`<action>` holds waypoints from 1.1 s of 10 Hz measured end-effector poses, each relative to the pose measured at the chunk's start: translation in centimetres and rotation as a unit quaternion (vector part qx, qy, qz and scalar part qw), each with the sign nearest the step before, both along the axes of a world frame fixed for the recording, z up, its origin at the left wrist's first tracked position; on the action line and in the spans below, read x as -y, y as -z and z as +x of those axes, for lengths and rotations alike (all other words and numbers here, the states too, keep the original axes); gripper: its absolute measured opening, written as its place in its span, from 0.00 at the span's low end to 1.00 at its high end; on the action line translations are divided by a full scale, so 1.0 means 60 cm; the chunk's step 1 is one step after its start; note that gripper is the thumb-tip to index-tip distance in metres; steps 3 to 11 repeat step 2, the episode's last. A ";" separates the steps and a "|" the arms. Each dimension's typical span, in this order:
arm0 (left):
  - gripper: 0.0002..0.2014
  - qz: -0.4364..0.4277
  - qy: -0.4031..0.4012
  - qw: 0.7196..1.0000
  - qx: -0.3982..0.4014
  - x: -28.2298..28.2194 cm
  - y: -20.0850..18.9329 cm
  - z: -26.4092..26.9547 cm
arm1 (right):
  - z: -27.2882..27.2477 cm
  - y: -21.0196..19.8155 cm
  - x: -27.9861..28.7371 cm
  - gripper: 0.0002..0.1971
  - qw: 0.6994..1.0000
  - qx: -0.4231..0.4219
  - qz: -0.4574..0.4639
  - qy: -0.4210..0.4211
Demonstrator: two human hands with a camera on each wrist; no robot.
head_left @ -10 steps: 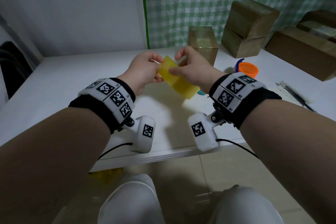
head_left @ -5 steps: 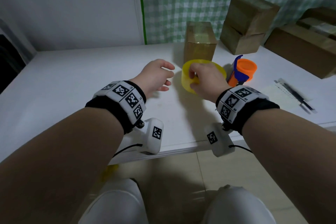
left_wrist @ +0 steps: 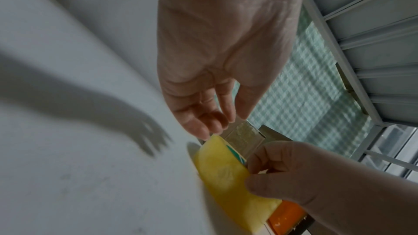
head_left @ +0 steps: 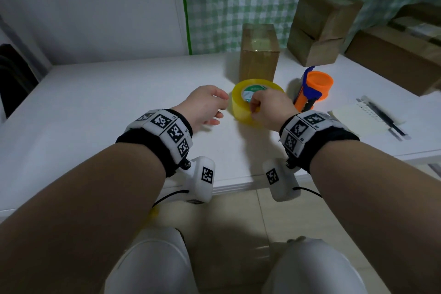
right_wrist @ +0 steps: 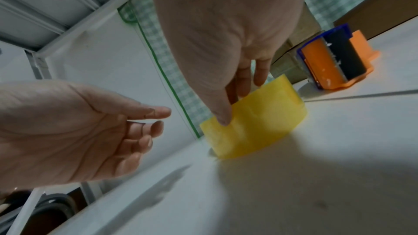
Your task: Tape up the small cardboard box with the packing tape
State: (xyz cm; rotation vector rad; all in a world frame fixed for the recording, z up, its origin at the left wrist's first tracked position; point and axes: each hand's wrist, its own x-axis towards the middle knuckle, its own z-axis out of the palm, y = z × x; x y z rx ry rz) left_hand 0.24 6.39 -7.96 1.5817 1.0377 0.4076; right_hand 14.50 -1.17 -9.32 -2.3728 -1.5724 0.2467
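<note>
Change: A second ago you held the tape roll up between both hands over the near edge of the table; now it sits on the table, just in front of the small cardboard box, and only one hand is on it.
Meaning: Judging by this, you are setting the roll down rather than pulling tape. No loose strip shows between roll and box, so the taping itself looks not yet begun or paused.
Right hand: Your right hand grips the roll at its near rim. In the right wrist view the thumb presses the yellow outer face while the other fingers reach over the top edge, so the hold is a narrow pinch across the roll's wall.
Left hand: Your left hand has let go and hovers just beside the roll, holding nothing. Its fingers are loosely bent and spread, palm turned toward the roll.
Box: It stands upright behind the roll, near the back of the table; its top looks glossy, perhaps already taped, but you cannot tell how much.
Nearby: An orange tape dispenser stands just right of the roll, beside your right hand.
Next: Likely you need the free end found on the roll before you reach for the box.
</note>
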 end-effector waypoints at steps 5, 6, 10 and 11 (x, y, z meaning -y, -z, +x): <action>0.04 0.022 0.032 0.999 -0.035 0.019 -0.029 0.004 | 0.000 -0.038 0.016 0.13 0.999 -0.037 -0.005 0.009; 0.04 0.022 0.032 0.999 -0.035 0.019 -0.029 0.004 | 0.000 -0.038 0.016 0.13 0.999 -0.037 -0.005 0.009; 0.04 0.022 0.032 0.999 -0.035 0.019 -0.029 0.004 | 0.000 -0.038 0.016 0.13 0.999 -0.037 -0.005 0.009; 0.04 0.022 0.032 0.999 -0.035 0.019 -0.029 0.004 | 0.000 -0.038 0.016 0.13 0.999 -0.037 -0.005 0.009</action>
